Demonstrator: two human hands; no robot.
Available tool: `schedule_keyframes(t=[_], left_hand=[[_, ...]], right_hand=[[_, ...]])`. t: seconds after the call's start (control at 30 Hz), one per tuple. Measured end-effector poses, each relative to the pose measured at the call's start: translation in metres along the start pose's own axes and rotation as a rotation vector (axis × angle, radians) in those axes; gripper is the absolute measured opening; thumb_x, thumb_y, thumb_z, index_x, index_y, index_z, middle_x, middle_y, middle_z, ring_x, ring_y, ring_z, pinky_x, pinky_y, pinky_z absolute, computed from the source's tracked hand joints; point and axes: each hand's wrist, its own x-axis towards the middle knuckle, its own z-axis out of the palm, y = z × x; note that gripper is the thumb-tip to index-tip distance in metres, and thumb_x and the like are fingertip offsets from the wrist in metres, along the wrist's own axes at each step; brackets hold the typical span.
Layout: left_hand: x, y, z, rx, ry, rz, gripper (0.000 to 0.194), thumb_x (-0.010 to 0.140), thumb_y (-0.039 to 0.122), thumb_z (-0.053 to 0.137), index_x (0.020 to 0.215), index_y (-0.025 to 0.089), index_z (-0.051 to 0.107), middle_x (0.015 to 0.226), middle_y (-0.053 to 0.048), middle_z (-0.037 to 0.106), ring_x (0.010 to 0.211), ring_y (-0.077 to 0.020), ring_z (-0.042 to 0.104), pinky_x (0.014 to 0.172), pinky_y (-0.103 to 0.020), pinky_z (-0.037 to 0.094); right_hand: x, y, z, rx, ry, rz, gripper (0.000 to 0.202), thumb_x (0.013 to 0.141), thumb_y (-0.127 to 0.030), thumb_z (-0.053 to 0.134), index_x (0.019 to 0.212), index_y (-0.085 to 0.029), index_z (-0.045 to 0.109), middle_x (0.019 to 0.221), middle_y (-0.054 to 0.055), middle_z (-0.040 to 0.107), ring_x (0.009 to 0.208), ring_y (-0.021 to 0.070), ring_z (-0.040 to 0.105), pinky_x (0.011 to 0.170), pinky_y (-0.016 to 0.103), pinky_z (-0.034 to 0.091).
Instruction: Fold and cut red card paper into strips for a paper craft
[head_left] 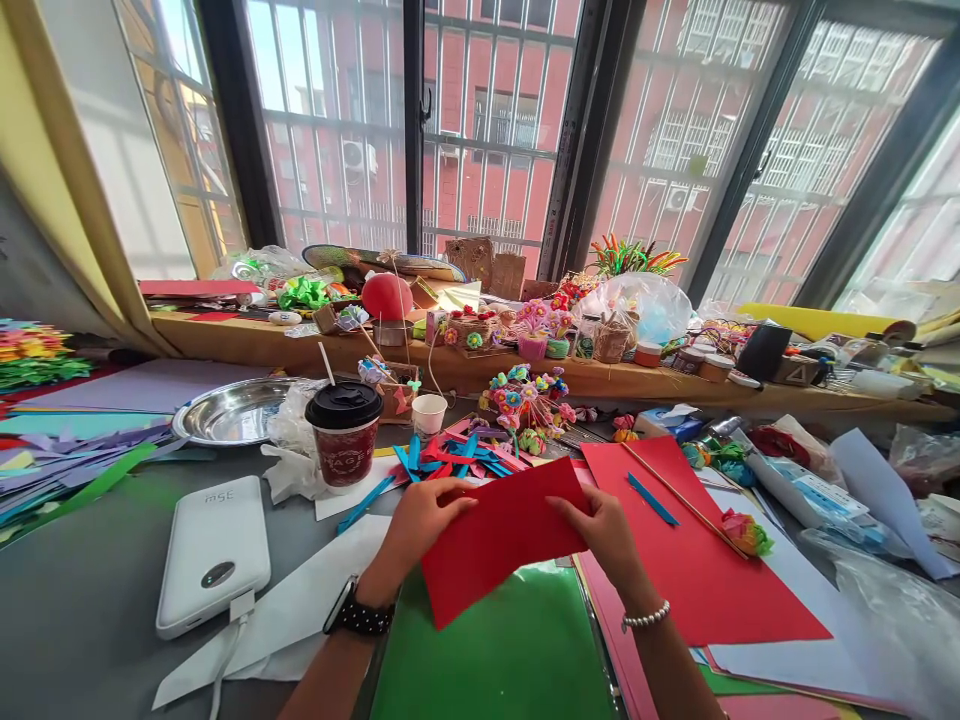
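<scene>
A piece of red paper (499, 545) is held up between my two hands, slightly tilted, above a glossy green sheet (491, 650). My left hand (426, 522) pinches its upper left edge between thumb and fingers. On the opposite side, my right hand (600, 525) grips the upper right corner. Under and beyond my right hand lies a larger red sheet (720, 560), with a blue strip (652, 499) and a stick bearing a paper flower (742, 532) on it. Blue and red paper strips (457, 457) are piled just behind the held paper.
To the left are a white power bank (215, 555) with a cable, a lidded cup (343, 440), a metal tray (232, 412) and coloured strips (67, 470). A paper cup (429, 414) and flower crafts (529, 400) stand behind. Plastic wrapping (892, 610) lies at the right.
</scene>
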Motion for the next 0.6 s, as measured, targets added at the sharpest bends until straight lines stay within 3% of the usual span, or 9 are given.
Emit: schedule_keyframes(t=[0.13, 0.23, 0.33, 0.5, 0.53, 0.6], left_hand=[[0.003, -0.004, 0.004, -0.366, 0.124, -0.228, 0.024, 0.058, 0.036, 0.062, 0.074, 0.017, 0.061, 0.070, -0.002, 0.066, 0.068, -0.0189, 0.061, 0.056, -0.023, 0.045], [0.002, -0.003, 0.008, -0.595, 0.186, -0.348, 0.030, 0.058, 0.033, 0.065, 0.081, 0.017, 0.056, 0.072, -0.001, 0.066, 0.069, -0.0173, 0.061, 0.058, -0.023, 0.047], [-0.001, -0.002, 0.017, -0.678, 0.142, -0.324, 0.030, 0.060, 0.034, 0.063, 0.084, 0.017, 0.053, 0.078, -0.002, 0.066, 0.074, -0.0174, 0.061, 0.061, -0.024, 0.048], [-0.004, -0.004, 0.029, -0.480, -0.095, -0.241, 0.029, 0.064, 0.035, 0.059, 0.084, 0.015, 0.052, 0.081, -0.006, 0.064, 0.079, -0.0199, 0.060, 0.064, -0.027, 0.048], [-0.004, -0.003, 0.029, -0.395, -0.098, -0.200, 0.031, 0.065, 0.035, 0.059, 0.087, 0.015, 0.051, 0.084, -0.007, 0.064, 0.081, -0.0204, 0.059, 0.067, -0.029, 0.047], [-0.006, 0.002, 0.027, -0.184, 0.012, -0.052, 0.038, 0.066, 0.034, 0.058, 0.098, 0.016, 0.048, 0.096, -0.008, 0.060, 0.090, -0.0212, 0.056, 0.074, -0.032, 0.045]], right_hand=[[0.001, -0.003, 0.003, 0.189, 0.089, 0.030, 0.031, 0.056, -0.034, 0.069, 0.080, -0.016, 0.062, 0.075, 0.003, 0.066, 0.071, 0.0173, 0.060, 0.062, 0.024, 0.047], [-0.002, -0.002, 0.014, 0.254, -0.054, 0.124, 0.033, 0.059, -0.037, 0.067, 0.083, -0.014, 0.062, 0.077, 0.005, 0.066, 0.070, 0.0169, 0.061, 0.064, 0.025, 0.047], [-0.005, -0.001, 0.026, 0.289, -0.134, 0.117, 0.031, 0.062, -0.038, 0.063, 0.082, -0.014, 0.062, 0.080, 0.006, 0.066, 0.072, 0.0177, 0.061, 0.065, 0.027, 0.048], [-0.004, 0.001, 0.025, 0.369, -0.040, 0.085, 0.032, 0.066, -0.041, 0.059, 0.084, -0.015, 0.062, 0.088, 0.006, 0.066, 0.081, 0.0209, 0.059, 0.070, 0.030, 0.047], [-0.004, 0.001, 0.022, 0.336, -0.035, 0.074, 0.033, 0.066, -0.042, 0.058, 0.084, -0.014, 0.062, 0.087, 0.006, 0.066, 0.080, 0.0216, 0.059, 0.069, 0.030, 0.047], [-0.003, 0.001, 0.017, 0.212, -0.083, 0.047, 0.033, 0.066, -0.042, 0.058, 0.082, -0.013, 0.062, 0.082, 0.007, 0.066, 0.076, 0.0224, 0.059, 0.064, 0.031, 0.047]])
